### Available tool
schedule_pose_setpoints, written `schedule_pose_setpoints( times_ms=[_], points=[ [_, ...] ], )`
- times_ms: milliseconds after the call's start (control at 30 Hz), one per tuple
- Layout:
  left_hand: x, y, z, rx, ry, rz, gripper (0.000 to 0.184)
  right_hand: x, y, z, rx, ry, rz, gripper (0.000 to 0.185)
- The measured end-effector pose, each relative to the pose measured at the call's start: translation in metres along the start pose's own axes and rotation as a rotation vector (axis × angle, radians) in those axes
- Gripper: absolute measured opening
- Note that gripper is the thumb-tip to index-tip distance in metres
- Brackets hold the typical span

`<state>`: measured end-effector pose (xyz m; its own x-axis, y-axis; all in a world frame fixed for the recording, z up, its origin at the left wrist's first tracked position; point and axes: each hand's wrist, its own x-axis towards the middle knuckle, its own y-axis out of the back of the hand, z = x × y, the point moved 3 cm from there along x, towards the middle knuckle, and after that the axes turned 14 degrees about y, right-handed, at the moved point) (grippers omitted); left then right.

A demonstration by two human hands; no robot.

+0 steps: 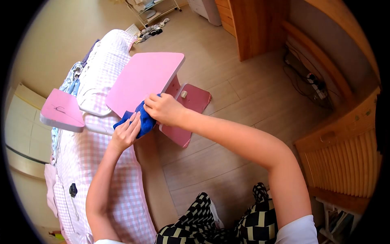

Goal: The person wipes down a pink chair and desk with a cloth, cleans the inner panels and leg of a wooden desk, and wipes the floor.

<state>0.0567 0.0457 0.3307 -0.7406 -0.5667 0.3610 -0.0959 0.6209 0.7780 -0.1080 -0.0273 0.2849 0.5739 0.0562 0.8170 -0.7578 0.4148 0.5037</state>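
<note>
A crumpled blue cloth (145,122) lies against the near edge of a pink board (148,75), part of a pink piece of furniture. My right hand (164,109) is closed on the cloth's upper end, fingers bent at the board's corner. On the lower left part of the cloth, my left hand (126,132) presses with its fingers fairly straight and holds it; the thumb is hidden. Below the board, a pink base (195,97) with chipped corners stands on the floor. A smaller pink panel (63,109) with a dark mark extends to the left.
A bed with a checked cover (109,175) runs along the left. On the right are a slatted wooden panel (341,156), a power strip (317,86) with cables, and a wooden desk (260,28). Shoes (152,31) lie near a shelf rack (150,14) at the back.
</note>
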Motion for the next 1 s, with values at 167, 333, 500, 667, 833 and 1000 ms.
schedule_pose_setpoints(
  times_ms=[167,333,500,667,833,1000],
  points=[
    [-0.008,0.006,0.002,-0.026,-0.020,-0.001,0.021,-0.002,0.004,-0.018,0.016,-0.034,0.023,0.016],
    [-0.005,0.022,0.015,-0.019,0.075,-0.034,0.022,-0.013,0.015,-0.028,0.092,-0.169,0.021,0.034],
    [-0.010,0.023,0.034,0.004,0.198,-0.152,0.034,-0.036,0.020,-0.030,0.224,-0.208,0.062,0.051],
    [-0.014,0.009,0.047,0.085,0.323,-0.155,0.040,-0.049,0.015,-0.028,0.321,-0.266,0.244,0.042],
    [0.012,0.008,0.052,0.134,0.311,-0.126,0.032,-0.056,0.002,-0.012,0.159,-0.227,0.249,0.039],
    [0.022,0.005,0.054,0.081,0.345,-0.101,0.033,-0.058,0.003,-0.003,0.154,-0.201,0.263,0.038]
  ],
)
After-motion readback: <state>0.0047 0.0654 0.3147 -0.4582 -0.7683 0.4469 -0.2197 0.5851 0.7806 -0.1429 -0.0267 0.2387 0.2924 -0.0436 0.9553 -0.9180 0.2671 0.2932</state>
